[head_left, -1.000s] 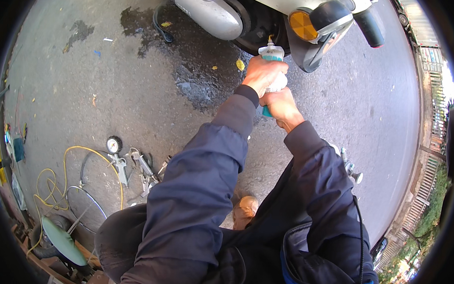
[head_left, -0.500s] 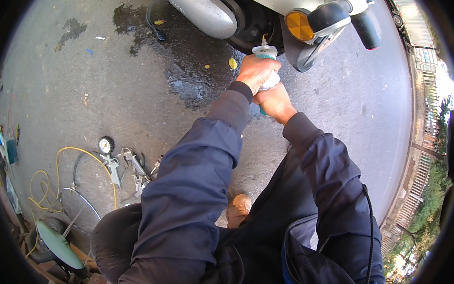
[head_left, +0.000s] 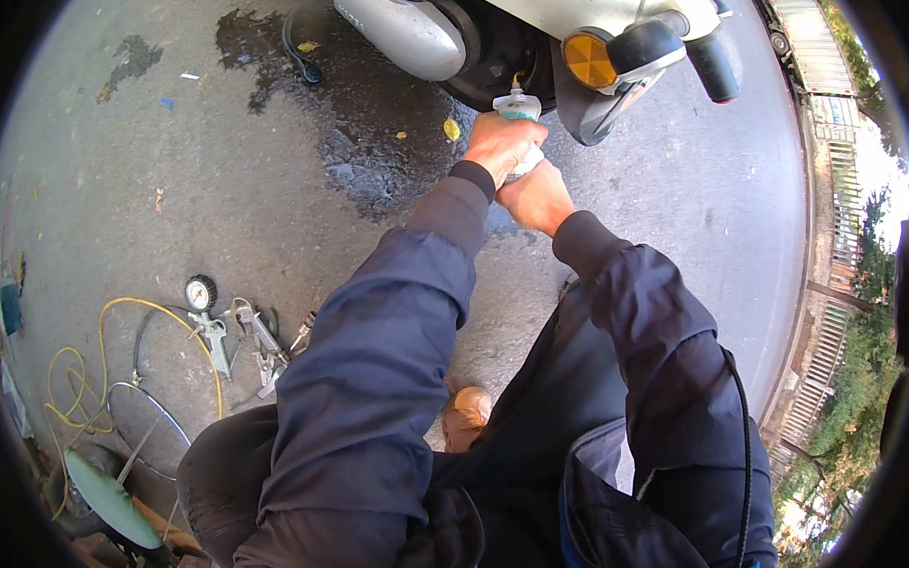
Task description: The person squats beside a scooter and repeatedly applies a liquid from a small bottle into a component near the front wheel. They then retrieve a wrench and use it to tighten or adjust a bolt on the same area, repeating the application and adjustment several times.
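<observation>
Both of my hands grip a white and teal squeeze bottle point(head_left: 518, 107) just below the rear of a scooter. My left hand point(head_left: 502, 145) wraps around it nearer the nozzle. Lower down, my right hand point(head_left: 538, 197) is closed around the bottle's other end. Its narrow yellowish nozzle point(head_left: 517, 83) points away from me, up against the dark wheel point(head_left: 494, 70); whether the tip joins the wheel is too small to tell. Much of the bottle is hidden by my fingers.
A silver cover point(head_left: 408, 32) and an orange reflector point(head_left: 589, 58) flank the wheel. Wet dark ground point(head_left: 379, 151) spreads to its left. At lower left lie a pressure gauge point(head_left: 201, 293), a metal air tool point(head_left: 258, 329), a yellow hose point(head_left: 107, 347) and a green disc point(head_left: 112, 499).
The whole view has shifted slightly, so the scene sits a little more to the left. Both hands keep their grip on the bottle at the wheel.
</observation>
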`<state>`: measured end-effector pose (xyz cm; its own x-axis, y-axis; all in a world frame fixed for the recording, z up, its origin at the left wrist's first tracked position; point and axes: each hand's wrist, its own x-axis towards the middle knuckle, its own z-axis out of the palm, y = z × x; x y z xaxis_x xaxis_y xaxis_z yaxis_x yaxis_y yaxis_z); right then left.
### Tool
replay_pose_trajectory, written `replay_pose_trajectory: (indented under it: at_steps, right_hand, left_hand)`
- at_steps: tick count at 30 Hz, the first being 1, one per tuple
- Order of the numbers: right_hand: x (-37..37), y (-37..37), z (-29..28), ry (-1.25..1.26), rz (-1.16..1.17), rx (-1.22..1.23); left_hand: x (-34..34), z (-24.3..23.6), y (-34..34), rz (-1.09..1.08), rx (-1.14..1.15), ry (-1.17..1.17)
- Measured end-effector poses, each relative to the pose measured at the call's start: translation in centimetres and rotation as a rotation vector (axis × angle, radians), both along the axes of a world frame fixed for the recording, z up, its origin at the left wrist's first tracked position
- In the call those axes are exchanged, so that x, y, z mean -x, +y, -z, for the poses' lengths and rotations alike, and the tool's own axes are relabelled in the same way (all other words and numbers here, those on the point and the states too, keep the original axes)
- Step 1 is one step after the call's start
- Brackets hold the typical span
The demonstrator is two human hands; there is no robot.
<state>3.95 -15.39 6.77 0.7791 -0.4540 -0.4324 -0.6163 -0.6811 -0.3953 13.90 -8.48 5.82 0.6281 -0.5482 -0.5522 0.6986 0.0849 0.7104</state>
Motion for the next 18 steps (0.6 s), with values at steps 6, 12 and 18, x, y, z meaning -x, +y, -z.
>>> replay_pose_trajectory:
  at_steps: [6,12,18]
  right_hand:
    - [-0.4,-0.2,0.0,0.047,-0.035,0.104]
    - [-0.6,-0.2,-0.8,0.124,-0.095,0.189]
    - [-1.0,-0.1,-1.2,0.168,-0.145,0.221]
  left_hand:
    - [0.0,-0.3,0.1,0.034,0.003,0.005]
    - [0.1,-0.2,0.0,0.015,-0.007,-0.004]
    - [0.0,0.1,-0.2,0.0,-0.004,0.002]
